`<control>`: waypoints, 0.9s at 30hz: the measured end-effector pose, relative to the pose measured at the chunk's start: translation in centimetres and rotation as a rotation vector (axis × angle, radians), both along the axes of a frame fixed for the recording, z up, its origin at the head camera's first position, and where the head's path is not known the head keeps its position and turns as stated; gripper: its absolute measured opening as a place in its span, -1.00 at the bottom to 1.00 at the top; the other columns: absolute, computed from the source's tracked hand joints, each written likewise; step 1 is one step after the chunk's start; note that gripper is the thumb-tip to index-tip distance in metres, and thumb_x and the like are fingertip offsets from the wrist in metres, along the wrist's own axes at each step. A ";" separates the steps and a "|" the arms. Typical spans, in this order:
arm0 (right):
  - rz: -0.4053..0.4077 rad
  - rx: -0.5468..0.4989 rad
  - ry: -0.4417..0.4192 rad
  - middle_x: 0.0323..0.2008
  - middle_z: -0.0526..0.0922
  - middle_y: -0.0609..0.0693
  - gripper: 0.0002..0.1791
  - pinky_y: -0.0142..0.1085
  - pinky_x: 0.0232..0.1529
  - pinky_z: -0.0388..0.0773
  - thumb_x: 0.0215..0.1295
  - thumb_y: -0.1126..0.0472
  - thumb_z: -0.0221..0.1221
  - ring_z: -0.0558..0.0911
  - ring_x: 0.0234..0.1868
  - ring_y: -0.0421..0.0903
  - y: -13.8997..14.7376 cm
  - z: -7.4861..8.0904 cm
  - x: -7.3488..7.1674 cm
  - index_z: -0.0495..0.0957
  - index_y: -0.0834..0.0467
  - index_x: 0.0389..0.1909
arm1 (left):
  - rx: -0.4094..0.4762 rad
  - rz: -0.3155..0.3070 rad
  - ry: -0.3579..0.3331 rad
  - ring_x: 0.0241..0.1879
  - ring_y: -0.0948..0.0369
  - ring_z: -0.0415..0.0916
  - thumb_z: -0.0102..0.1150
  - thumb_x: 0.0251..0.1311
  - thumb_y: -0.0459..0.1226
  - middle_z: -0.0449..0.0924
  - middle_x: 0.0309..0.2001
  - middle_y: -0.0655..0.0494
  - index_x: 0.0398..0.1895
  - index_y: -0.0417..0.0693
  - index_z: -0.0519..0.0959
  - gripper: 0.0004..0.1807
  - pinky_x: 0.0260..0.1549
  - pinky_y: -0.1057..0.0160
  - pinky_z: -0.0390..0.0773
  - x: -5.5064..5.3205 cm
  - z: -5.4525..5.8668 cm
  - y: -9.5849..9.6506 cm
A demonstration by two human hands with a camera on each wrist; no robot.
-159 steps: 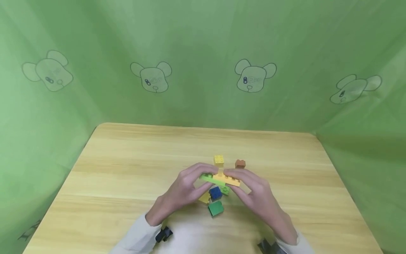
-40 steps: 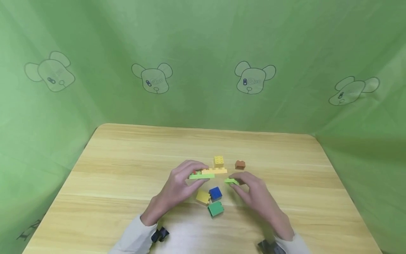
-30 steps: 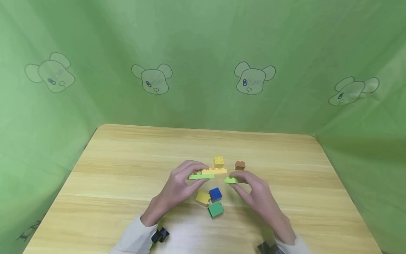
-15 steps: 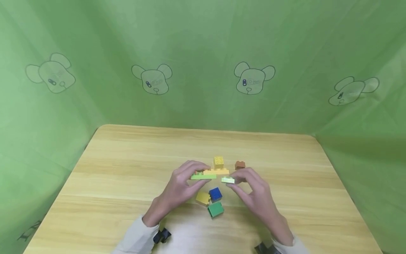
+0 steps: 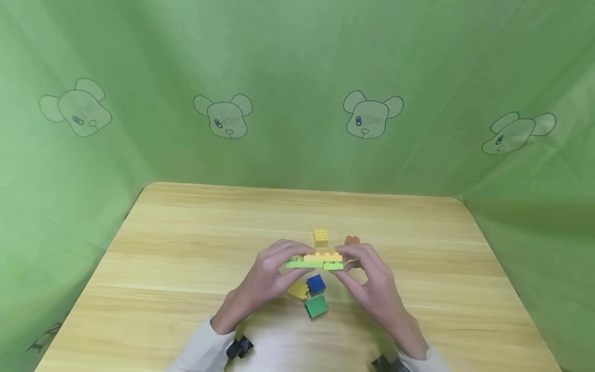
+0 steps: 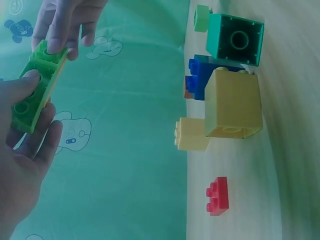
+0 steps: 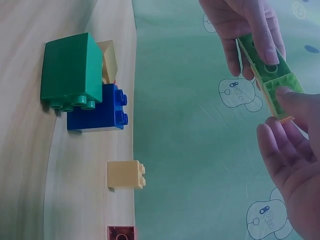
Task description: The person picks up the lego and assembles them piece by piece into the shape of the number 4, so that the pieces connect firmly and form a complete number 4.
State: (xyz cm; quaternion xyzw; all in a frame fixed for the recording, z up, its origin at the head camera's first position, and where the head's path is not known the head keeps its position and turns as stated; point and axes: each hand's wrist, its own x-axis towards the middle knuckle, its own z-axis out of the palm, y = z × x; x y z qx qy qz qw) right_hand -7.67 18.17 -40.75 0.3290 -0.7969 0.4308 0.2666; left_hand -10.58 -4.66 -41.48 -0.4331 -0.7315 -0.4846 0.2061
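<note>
In the head view my left hand [image 5: 265, 276] pinches a long light green brick [image 5: 299, 264] with a light orange brick [image 5: 323, 257] on top, offset to the right. My right hand [image 5: 375, 281] pinches a small light green brick [image 5: 333, 266] under the orange brick's right end, end to end with the long one. Thumbs lie against the undersides of the long green brick [image 6: 32, 100] and the small green brick [image 7: 280, 90] in the wrist views. Below the hands lie a blue brick [image 5: 316, 284], a green brick [image 5: 316, 307] and a yellow brick [image 5: 298, 290].
Beyond the hands stand a second yellow brick [image 5: 321, 237] and a brown brick [image 5: 351, 240], partly covered by the right hand. The left wrist view also shows a red brick [image 6: 218, 196] and another light green brick [image 6: 201, 18] on the wooden table [image 5: 186, 222].
My right hand has let go of the stacked bricks, picked up the small light green brick, then brought it leftward beneath the orange brick. My left hand has shifted slightly right.
</note>
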 end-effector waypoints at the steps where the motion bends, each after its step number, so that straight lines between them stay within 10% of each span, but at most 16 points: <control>1: 0.005 0.004 0.002 -0.11 0.57 0.13 -0.43 -0.44 -0.28 0.61 -0.14 0.42 0.39 0.58 -0.27 -0.16 0.1 -0.2 -0.1 0.49 0.36 0.00 | -0.003 -0.005 -0.002 -0.02 0.21 0.53 0.32 0.09 -0.35 0.63 -0.06 0.04 -0.05 -0.17 0.59 -0.68 0.01 0.33 0.52 0.0 0.0 0.0; 13: 0.027 0.081 0.025 -0.02 0.60 0.09 -0.58 -0.39 0.06 0.49 0.17 0.20 0.27 0.60 -0.03 -0.04 -0.4 0.1 0.1 0.51 0.28 0.04 | -0.024 -0.051 0.039 0.02 0.22 0.48 0.38 0.03 -0.27 0.60 -0.03 0.07 -0.03 -0.15 0.58 -0.60 0.04 0.33 0.49 -0.5 0.0 0.1; 27: 0.024 0.084 0.093 -0.06 0.64 0.09 -0.62 -0.38 0.04 0.51 0.27 0.09 0.17 0.64 -0.08 0.02 -1.1 -0.1 -0.1 0.56 0.28 -0.02 | -0.123 0.096 0.150 -0.20 0.38 0.47 0.43 -0.03 -0.14 0.68 -0.19 0.24 -0.18 0.01 0.67 -0.69 -0.11 0.43 0.40 -0.5 0.3 0.4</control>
